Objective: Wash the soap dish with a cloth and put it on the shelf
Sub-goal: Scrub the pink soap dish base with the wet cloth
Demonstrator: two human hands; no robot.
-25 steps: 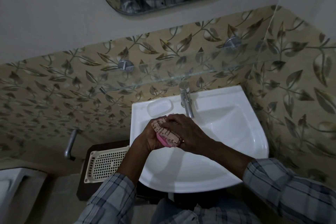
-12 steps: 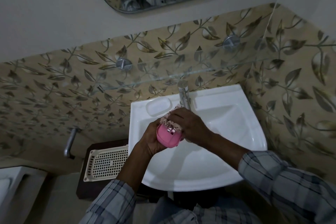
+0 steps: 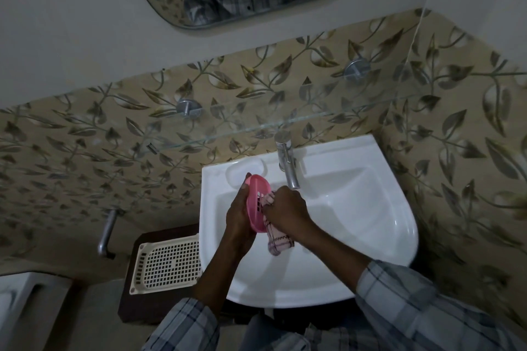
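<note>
The washing step is in hand, judging by how things lie. The left hand grips the pink dish from behind, fingers curled round its back and edge. The dish is tipped up on its side over the sink, hollow facing right, just below and left of the tap. The right hand is closed on the cloth, fingers bunched round a wad of it and pressing that wad into the hollow. The loose end of the cloth hangs down below the dish.

In the dish there is only the cloth wad; slots show in its floor beside the wad, and no soap shows. I see no stream at the tap, and the light is too dim to tell whether the bowl is wet. The cream basket lies on a dark stand left of the sink, showing only its own grid.

The glass shelf runs along the tiled wall above the sink, well apart from the dish, so the placing is not yet done. Next, I judge, the cloth needs working round the rim and the underside, probably with a rinse. Then the left hand must lift the dish up past the tap and set it flat on the glass, gently, since wet plastic may slide there
</note>
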